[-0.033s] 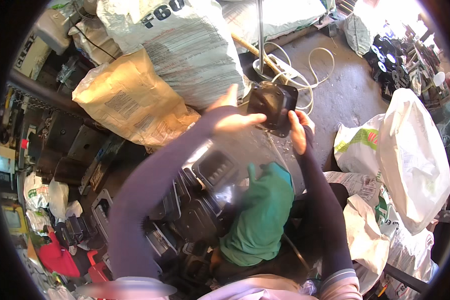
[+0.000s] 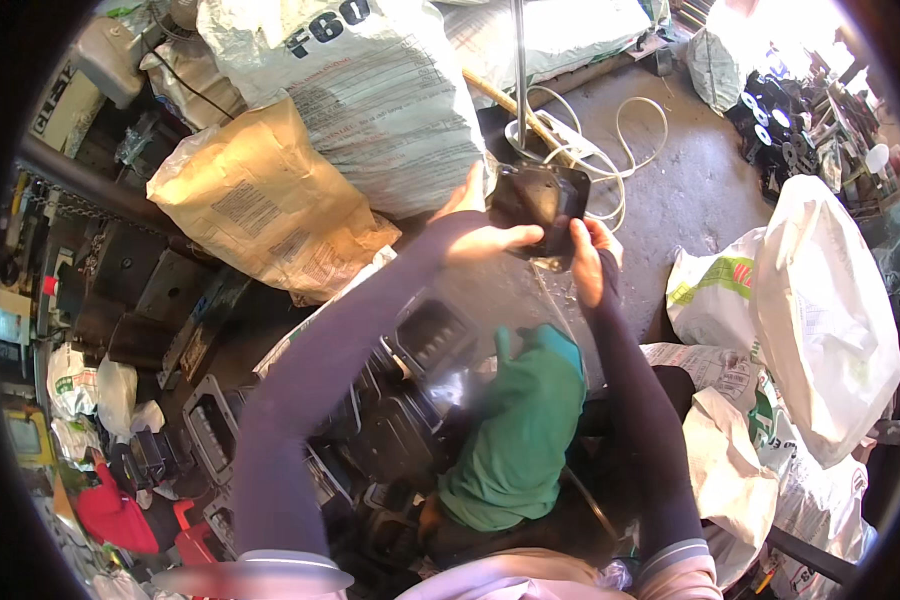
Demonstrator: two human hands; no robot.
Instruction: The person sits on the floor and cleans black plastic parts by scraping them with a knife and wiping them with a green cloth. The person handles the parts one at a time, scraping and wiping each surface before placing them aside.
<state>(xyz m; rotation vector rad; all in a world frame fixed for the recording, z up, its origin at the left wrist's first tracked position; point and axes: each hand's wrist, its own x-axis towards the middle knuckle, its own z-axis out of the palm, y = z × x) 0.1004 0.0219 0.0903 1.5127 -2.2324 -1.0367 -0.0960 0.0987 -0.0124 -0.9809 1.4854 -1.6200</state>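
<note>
A black moulded part (image 2: 536,194), squarish with a flange and corner lugs, is held up over the floor. My right hand (image 2: 594,262) pinches its lower right edge between thumb and fingers. At its left side my left hand (image 2: 478,238) has its fingers spread and its thumb stretched across the part's lower left face. Beneath my arms lies a pile of similar black parts with rectangular openings (image 2: 432,335). A green cloth or garment (image 2: 518,440) covers something close to my body, right of the pile.
A big white printed sack (image 2: 390,110) and a brown paper sack (image 2: 270,200) stand at the far left. A white cable (image 2: 625,172) loops over the floor beside a metal pole (image 2: 521,70). White sacks (image 2: 820,320) crowd the right, with black scrap parts (image 2: 778,130) beyond.
My left hand has moved right, bringing its thumb onto the black part. The part and my right hand have shifted slightly left.
</note>
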